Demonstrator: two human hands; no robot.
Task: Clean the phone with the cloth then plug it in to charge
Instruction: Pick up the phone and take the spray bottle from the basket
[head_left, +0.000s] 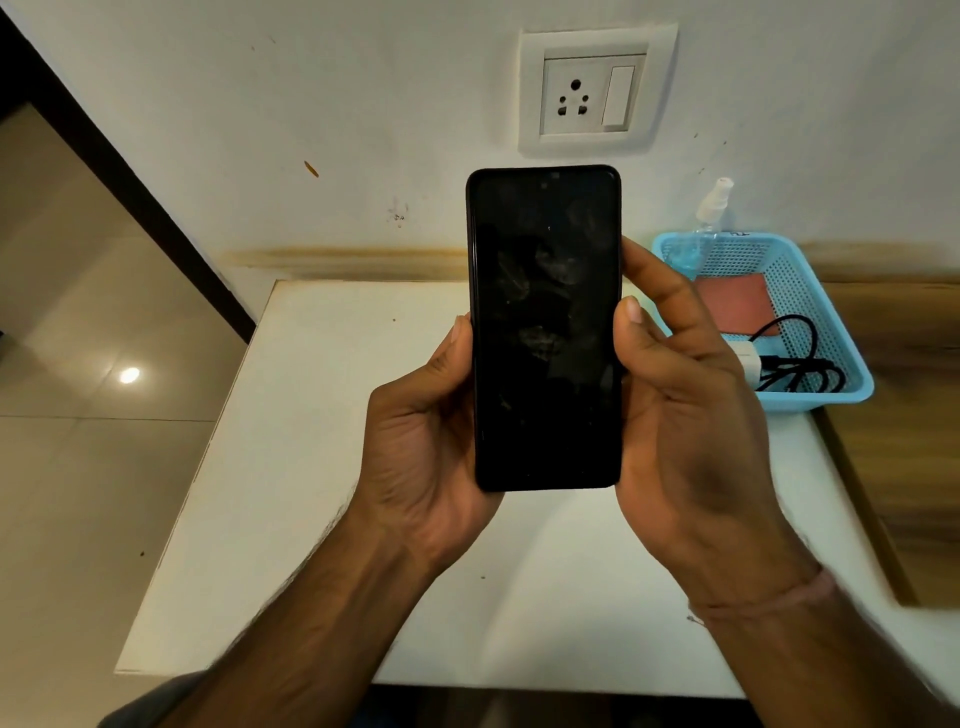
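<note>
White table (311, 467), wall socket (587, 98) above — left hand (426, 441) and right hand (685, 415), each grip clasping smudged phone (545, 332); screen dark.

Quick count: one phone (545, 332), two hands, meaning one left hand (421, 457) and one right hand (685, 415), and one table (311, 467). One basket (815, 401) sits at the table's far right corner, with one spray bottle (714, 202), one red cloth (732, 306), one charger plug (748, 356) and one black cable (800, 371) in it. The wall has one socket (574, 98) and one switch (618, 96).
</note>
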